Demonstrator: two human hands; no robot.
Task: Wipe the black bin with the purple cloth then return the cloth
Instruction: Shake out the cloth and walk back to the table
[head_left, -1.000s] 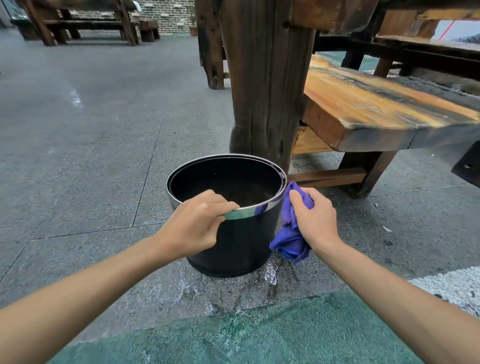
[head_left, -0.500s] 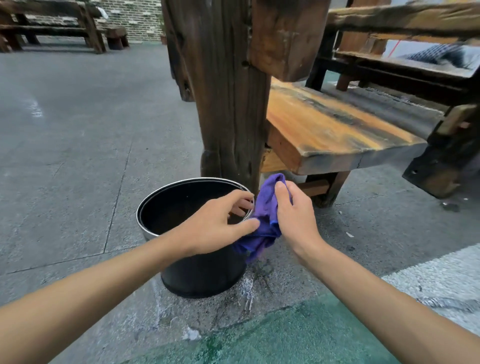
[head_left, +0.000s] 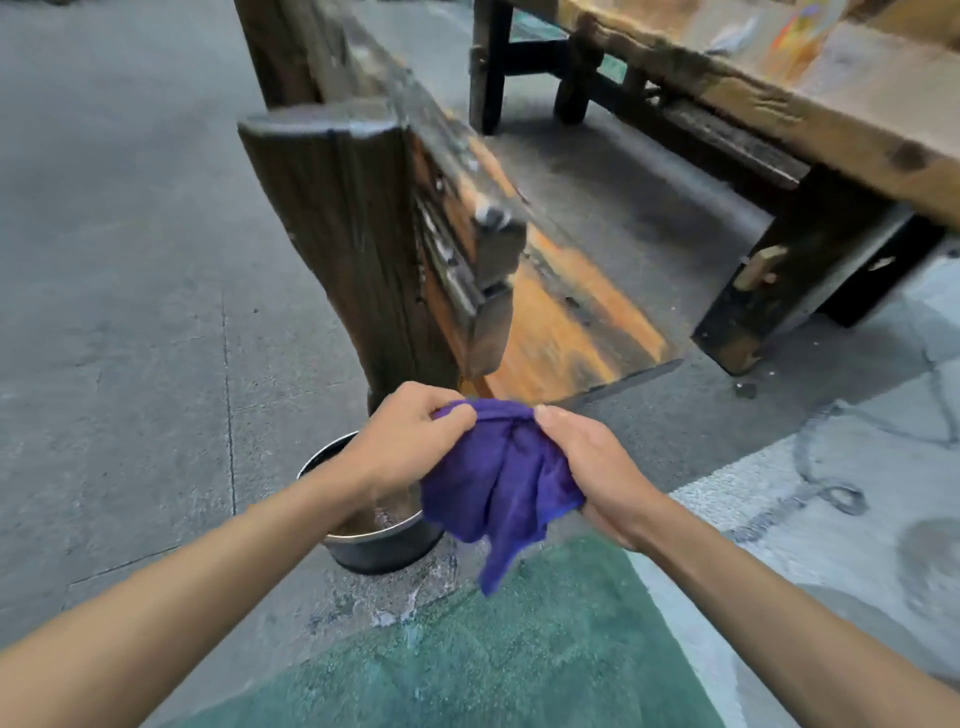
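One head-worn wide-angle view looks forward and steeply down from above the person's forearms. The hands (head_left: 498, 457) sit close, low in the centre, with the floor (head_left: 130, 312) spreading left and a wooden bench (head_left: 561, 291) running away ahead. Straight lines bow toward the edges.

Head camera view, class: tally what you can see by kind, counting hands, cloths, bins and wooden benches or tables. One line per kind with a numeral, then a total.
Hands: 2, the left hand and the right hand, both gripping the cloth
Cloths: 1, the purple cloth
Bins: 1, the black bin, partly hidden
Wooden furniture: 2, the bench and the table
Total: 6
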